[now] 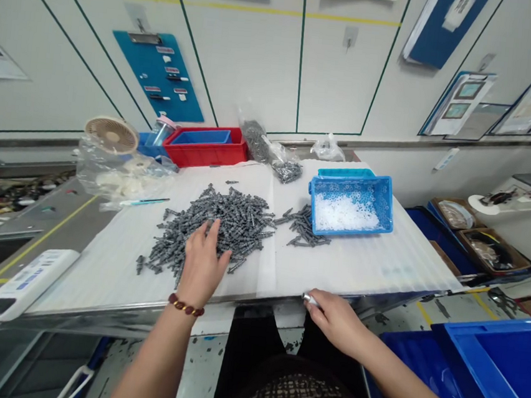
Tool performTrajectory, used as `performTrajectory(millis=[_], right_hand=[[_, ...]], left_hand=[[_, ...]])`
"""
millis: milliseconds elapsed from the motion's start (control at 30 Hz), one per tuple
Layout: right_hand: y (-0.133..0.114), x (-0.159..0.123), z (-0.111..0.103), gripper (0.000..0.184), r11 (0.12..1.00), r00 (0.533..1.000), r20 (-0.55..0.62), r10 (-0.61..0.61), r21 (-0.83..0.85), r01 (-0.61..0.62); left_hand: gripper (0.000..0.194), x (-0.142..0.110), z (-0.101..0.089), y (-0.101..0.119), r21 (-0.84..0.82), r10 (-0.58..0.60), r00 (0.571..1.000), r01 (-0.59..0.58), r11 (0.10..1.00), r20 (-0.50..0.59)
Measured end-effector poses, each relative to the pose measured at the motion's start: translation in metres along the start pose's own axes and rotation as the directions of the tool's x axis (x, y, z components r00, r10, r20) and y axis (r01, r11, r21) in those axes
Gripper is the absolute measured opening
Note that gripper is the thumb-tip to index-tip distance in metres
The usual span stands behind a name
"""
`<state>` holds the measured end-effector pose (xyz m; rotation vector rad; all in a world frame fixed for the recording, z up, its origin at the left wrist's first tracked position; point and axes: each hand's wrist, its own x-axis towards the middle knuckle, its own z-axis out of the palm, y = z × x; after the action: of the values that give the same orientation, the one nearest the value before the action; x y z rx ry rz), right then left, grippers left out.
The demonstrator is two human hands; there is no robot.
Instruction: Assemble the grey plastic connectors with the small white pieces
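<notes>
My left hand (pixel 204 256) rests at the near side of a heap of small dark grey plastic parts (pixel 231 211), its fingers spread and touching the heap. Whether a part lies under the fingertips I cannot see. At the table's front edge my right hand (pixel 335 321) is closed round a small tool with a silver tip (pixel 311 299); most of the tool is hidden in the fist. To the right of the heap a smaller group of the same grey parts (pixel 304 228) lies against a tilted blue bin (pixel 387 204) that holds many tiny white rings (pixel 346 213).
Behind the heap stand a red bin (pixel 218 154) and bags of grey parts (pixel 257 140). A fan (pixel 112 135), a clear bag of pale pieces (pixel 124 179) and a blue pen (pixel 147 201) are at the left. Large blue crates (pixel 504 353) stand right of my body.
</notes>
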<state>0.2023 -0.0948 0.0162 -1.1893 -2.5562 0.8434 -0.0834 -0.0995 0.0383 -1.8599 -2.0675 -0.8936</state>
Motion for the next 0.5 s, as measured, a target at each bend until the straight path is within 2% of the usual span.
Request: performTrajectory(millis=[33,100,167,200,267,367,433,500], right_hand=[[0.001,0.000,0.001,0.021,1.000,1.000,-0.001,0.000,0.024,0.000],[0.003,0.000,0.003,0.023,0.998,1.000,0.005,0.000,0.058,0.000],[0.005,0.000,0.005,0.024,0.997,1.000,0.014,-0.005,0.075,0.004],[0.006,0.000,0.006,0.024,0.997,1.000,0.015,-0.010,0.080,0.008],[0.009,0.000,0.008,0.024,0.995,1.000,0.005,-0.023,0.097,0.023],[0.011,-0.002,0.008,0.027,0.989,0.999,-0.022,-0.032,0.147,0.035],[0.011,-0.004,0.005,0.030,0.983,0.999,-0.038,-0.036,0.179,0.042],[0.009,-0.005,-0.001,0.029,0.982,0.998,-0.060,-0.035,0.185,0.045]], left_hand=[[0.048,0.007,0.005,0.007,0.059,0.016,0.999,-0.018,0.998,0.031],[0.041,0.019,0.019,0.028,0.099,0.067,0.980,-0.087,0.991,0.186],[0.032,0.030,0.038,0.055,0.072,0.104,0.912,-0.144,0.987,0.397],[0.026,0.035,0.048,0.067,0.051,0.122,0.886,-0.162,0.986,0.448],[0.021,0.045,0.068,0.085,0.023,0.135,0.850,-0.171,0.985,0.510],[0.015,0.060,0.089,0.096,0.008,0.108,0.826,-0.135,0.991,0.554],[0.009,0.066,0.092,0.096,-0.014,0.092,0.823,-0.102,0.995,0.560],[0.011,0.067,0.086,0.094,-0.056,0.089,0.835,-0.069,0.996,0.544]])
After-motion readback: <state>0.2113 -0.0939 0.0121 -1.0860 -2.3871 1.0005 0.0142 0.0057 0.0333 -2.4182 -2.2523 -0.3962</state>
